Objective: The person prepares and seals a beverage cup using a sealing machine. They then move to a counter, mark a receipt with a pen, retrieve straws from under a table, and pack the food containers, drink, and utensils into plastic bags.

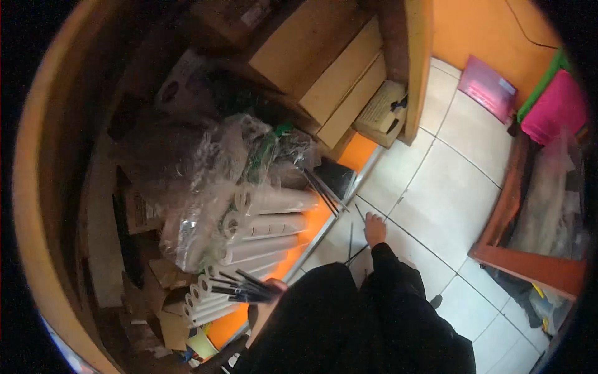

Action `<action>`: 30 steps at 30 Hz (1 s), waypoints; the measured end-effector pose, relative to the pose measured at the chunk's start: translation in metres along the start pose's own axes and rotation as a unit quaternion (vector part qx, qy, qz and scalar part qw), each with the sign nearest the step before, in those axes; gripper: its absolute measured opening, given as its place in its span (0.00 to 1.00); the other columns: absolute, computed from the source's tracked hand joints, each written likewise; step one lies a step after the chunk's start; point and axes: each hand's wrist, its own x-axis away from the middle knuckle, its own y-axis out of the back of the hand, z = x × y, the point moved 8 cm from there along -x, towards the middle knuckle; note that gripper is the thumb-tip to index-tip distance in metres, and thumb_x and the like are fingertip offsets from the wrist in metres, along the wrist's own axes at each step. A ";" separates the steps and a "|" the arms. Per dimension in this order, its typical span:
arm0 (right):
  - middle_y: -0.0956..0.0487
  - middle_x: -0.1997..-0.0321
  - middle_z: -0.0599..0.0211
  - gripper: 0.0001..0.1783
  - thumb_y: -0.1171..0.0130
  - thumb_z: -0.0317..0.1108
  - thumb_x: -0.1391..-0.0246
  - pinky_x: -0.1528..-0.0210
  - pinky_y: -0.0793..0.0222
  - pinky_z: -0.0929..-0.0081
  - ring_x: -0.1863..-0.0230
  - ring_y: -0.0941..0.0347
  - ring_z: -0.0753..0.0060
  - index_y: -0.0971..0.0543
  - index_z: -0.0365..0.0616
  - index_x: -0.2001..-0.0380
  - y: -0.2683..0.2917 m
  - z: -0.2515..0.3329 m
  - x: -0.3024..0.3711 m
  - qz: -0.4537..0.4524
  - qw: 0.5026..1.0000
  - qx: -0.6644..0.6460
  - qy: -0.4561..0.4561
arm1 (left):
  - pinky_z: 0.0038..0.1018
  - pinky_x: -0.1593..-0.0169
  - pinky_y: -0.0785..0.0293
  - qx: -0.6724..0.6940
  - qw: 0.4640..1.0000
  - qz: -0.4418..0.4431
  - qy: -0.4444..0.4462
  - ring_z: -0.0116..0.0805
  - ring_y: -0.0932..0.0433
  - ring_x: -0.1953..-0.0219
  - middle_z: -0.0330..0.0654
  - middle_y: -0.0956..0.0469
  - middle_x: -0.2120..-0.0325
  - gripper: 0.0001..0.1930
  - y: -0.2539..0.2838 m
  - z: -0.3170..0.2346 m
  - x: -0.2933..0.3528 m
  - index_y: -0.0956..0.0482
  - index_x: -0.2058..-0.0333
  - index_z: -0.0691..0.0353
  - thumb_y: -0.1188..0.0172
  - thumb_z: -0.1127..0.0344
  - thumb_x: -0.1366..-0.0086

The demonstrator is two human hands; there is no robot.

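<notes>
My left hand is closed around a bundle of thin black sticks, whose ends fan out toward the shelf. Low over the floor tiles, my right hand has its fingers curled. A thin black stick runs up to its fingers and seems to be pinched there, though the fingertips show only in part. Beside this hand another dark stick lies on the tiles. Several more long sticks stick out over the shelf's edge, from beside the clear plastic wrap.
White rolls lie in a row on the orange shelf floor. Cardboard boxes are stacked behind. On the right stands a reddish-brown wooden frame with bags inside. A pink packet leans on the orange wall.
</notes>
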 end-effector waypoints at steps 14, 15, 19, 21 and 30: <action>0.26 0.58 0.48 0.17 0.47 0.36 0.51 0.59 0.28 0.56 0.60 0.25 0.46 0.28 0.36 0.60 -0.082 0.044 0.067 0.153 0.971 -0.153 -0.099 | 0.23 0.70 0.36 0.029 0.966 -0.243 0.089 0.28 0.32 0.77 0.38 0.31 0.80 0.11 0.027 -0.042 0.075 0.29 0.70 0.64 0.40 0.67 0.52; 0.25 0.59 0.52 0.15 0.49 0.35 0.50 0.59 0.28 0.60 0.58 0.25 0.51 0.26 0.38 0.61 -0.099 0.041 0.066 0.105 0.985 -0.107 -0.082 | 0.23 0.70 0.36 0.030 0.966 -0.237 0.094 0.28 0.32 0.77 0.38 0.31 0.80 0.11 0.025 -0.039 0.072 0.29 0.70 0.64 0.40 0.67 0.52; 0.25 0.57 0.50 0.17 0.50 0.31 0.53 0.53 0.30 0.61 0.51 0.29 0.50 0.25 0.37 0.59 -0.083 0.086 0.069 0.075 0.995 -0.058 0.027 | 0.25 0.67 0.34 0.018 0.959 -0.267 0.091 0.29 0.33 0.78 0.38 0.32 0.82 0.11 0.044 -0.032 0.093 0.29 0.72 0.64 0.41 0.65 0.52; 0.26 0.57 0.52 0.17 0.50 0.30 0.54 0.52 0.31 0.62 0.50 0.31 0.51 0.25 0.37 0.59 -0.054 0.099 0.076 -0.001 0.994 -0.023 0.107 | 0.29 0.62 0.32 0.038 0.958 -0.280 0.053 0.29 0.33 0.78 0.38 0.33 0.84 0.11 0.055 -0.032 0.104 0.29 0.72 0.64 0.42 0.63 0.52; 0.23 0.69 0.58 0.11 0.51 0.37 0.51 0.67 0.28 0.60 0.62 0.26 0.56 0.24 0.43 0.68 -0.079 0.044 0.086 0.155 0.904 0.053 0.394 | 0.29 0.61 0.32 0.122 0.963 -0.238 0.020 0.26 0.34 0.80 0.35 0.34 0.85 0.13 0.049 -0.027 0.116 0.30 0.71 0.63 0.39 0.62 0.53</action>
